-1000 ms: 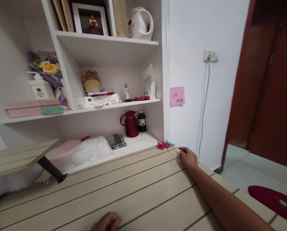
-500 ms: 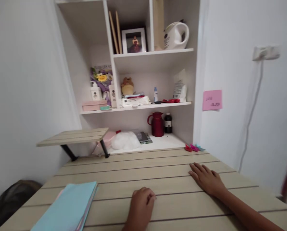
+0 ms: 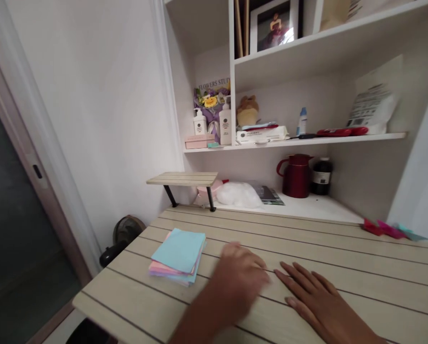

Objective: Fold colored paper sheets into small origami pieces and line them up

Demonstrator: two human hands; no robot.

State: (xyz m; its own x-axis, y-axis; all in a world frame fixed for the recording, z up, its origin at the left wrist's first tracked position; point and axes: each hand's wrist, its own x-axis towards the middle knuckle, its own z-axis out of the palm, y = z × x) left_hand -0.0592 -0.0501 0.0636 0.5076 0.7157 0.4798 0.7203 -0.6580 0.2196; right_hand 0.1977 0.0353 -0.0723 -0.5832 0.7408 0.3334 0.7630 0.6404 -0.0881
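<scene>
A stack of coloured paper sheets (image 3: 181, 251) lies on the left part of the slatted wooden table (image 3: 378, 286), light blue on top, with pink and lilac edges below. To the right of the stack is my left hand (image 3: 235, 282), blurred by motion, over the table. Its fingers are loosely bent and a little apart, and nothing shows in them. My right hand (image 3: 317, 298) rests palm down on the boards with straight, spread fingers. Several small folded paper pieces (image 3: 393, 229) in red, magenta and teal sit at the far right edge of the table.
A small raised wooden shelf (image 3: 183, 179) on black legs stands at the table's back left. Behind the table, a white shelf unit (image 3: 317, 143) holds a red jug (image 3: 296, 176), a dark bottle (image 3: 321, 177) and white fluffy stuffing (image 3: 238, 195). A dark sliding door (image 3: 16, 215) is at left.
The view has swung left, bringing the whole paper stack and the door into sight. My left hand has loosened from a closed fist and moved towards my right hand, which still lies flat.
</scene>
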